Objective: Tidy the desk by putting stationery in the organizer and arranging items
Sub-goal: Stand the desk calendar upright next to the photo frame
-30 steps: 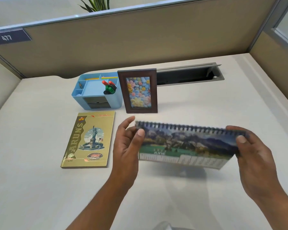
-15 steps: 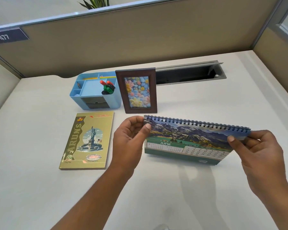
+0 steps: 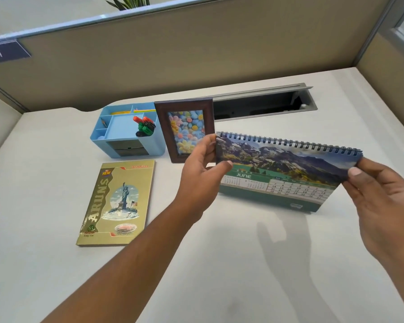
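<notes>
Two things sit at the left of the desk: a gold notebook lying flat and, behind it, the blue organizer with markers inside. Just right of the organizer stands a picture frame. The left hand pinches the left end of the spiral calendar, and the right hand pinches its right end. The calendar's base is low over the desk; I cannot tell if it touches.

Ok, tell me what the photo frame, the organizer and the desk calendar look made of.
Photo frame: dark brown wood or wood-look laminate, faint grain, satin sheen.
Organizer: light blue moulded plastic, smooth matte walls, rounded corners.
Desk calendar: glossy printed card pages on a dark wire spiral, probably coated metal.
</notes>
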Tool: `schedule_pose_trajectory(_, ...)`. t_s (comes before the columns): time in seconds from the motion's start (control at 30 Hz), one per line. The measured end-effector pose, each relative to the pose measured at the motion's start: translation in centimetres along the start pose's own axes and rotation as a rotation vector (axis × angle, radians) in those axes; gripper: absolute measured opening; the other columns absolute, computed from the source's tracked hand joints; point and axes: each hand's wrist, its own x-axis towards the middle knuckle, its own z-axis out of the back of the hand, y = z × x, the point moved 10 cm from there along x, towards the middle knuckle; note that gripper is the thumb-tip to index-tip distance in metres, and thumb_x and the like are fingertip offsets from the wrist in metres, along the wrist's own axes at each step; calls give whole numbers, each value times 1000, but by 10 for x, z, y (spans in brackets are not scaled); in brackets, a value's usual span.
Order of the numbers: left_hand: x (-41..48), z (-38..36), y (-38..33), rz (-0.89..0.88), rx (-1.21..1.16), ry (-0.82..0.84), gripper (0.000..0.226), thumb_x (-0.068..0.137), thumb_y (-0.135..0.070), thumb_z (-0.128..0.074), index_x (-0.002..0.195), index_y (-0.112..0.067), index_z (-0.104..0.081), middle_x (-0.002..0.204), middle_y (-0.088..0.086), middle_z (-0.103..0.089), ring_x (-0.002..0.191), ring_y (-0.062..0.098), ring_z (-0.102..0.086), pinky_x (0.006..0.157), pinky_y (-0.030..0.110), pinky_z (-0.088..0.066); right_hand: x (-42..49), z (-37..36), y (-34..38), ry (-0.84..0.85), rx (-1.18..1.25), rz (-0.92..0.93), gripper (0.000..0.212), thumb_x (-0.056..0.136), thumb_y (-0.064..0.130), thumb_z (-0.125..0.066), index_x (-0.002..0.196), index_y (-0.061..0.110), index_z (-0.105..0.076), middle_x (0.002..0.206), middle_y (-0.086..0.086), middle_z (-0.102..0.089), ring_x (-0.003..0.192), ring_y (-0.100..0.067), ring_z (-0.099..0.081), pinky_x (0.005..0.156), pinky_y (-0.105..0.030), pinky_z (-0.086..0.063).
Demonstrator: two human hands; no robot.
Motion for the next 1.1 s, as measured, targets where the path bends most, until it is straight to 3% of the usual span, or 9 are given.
schedule_pose_trajectory(0.1, 26, -11, -3, 12, 8, 20, 55, 90, 4, -56, 139, -19, -47, 126, -1, -64, 120, 15, -59, 91, 31, -57, 23, -2, 9, 7, -32, 13, 63, 68, 55, -80, 120, 20, -70, 116, 0, -73, 103, -26, -65, 91, -29, -54)
schedule_pose_trajectory(0.2, 53, -23, -9, -9, 50, 36, 54, 89, 7, -52, 136, -19, -51, 125, -2, -66, 119, 13, -60, 92, 35, -56, 47, -7, 16, 3, -38, 15, 34, 81, 34, -74, 113, 21, -73, 114, 1, -74, 110, -19, -67, 101, -31, -50)
schedule_pose_trajectory(0.3, 76, -36, -14, -21, 82, 56, 50, 89, 7, -50, 134, -14, -54, 121, 0, -68, 113, 9, -62, 87, 26, -57, 68, -9, 17, -32, -90, 10, 20, 89, 23, -68, 108, 23, -75, 104, 9, -76, 96, -8, -68, 94, -25, -53)
schedule_pose_trajectory(0.43, 98, -46, -13, -3, 104, 59, 43, 90, 4, -49, 129, -13, -58, 113, 1, -71, 91, -1, -66, 63, 10, -50, 88, -3, 11, -82, -137, -25, 21, 89, 28, -68, 109, 24, -74, 113, 2, -73, 99, -14, -66, 83, -30, -50)
schedule_pose_trajectory(0.63, 118, -47, -6, 18, 123, 25, 40, 91, 0, -54, 128, -16, -57, 106, -8, -70, 88, -5, -66, 62, 11, -52, 93, 0, 7, -129, -194, -24, 29, 90, 29, -68, 117, 21, -72, 94, 24, -72, 76, 6, -62, 72, -27, -47)
schedule_pose_trajectory(0.8, 123, -47, -2, 22, 113, 14, 40, 94, -4, -54, 133, -16, -56, 103, -10, -70, 81, -11, -66, 57, 9, -50, 92, -5, 8, -118, -224, -7, 15, 92, 27, -65, 105, 34, -71, 81, 34, -70, 68, 13, -60, 69, -25, -47)
schedule_pose_trajectory(0.97, 124, -47, 3, 40, 90, -4, 40, 100, -17, -51, 140, -14, -49, 112, -4, -66, 78, -15, -64, 52, 4, -47, 91, -2, 6, -116, -244, 9, 21, 92, 27, -66, 112, 28, -71, 82, 34, -70, 70, 12, -60, 72, -28, -48)
schedule_pose_trajectory(1.1, 126, -48, 9, 39, 93, -4, 39, 102, -22, -49, 141, -18, -48, 125, 0, -64, 94, -2, -65, 56, 3, -47, 91, 0, 5, -120, -234, 18, 30, 91, 24, -67, 121, 23, -70, 89, 27, -72, 79, 3, -63, 75, -28, -51)
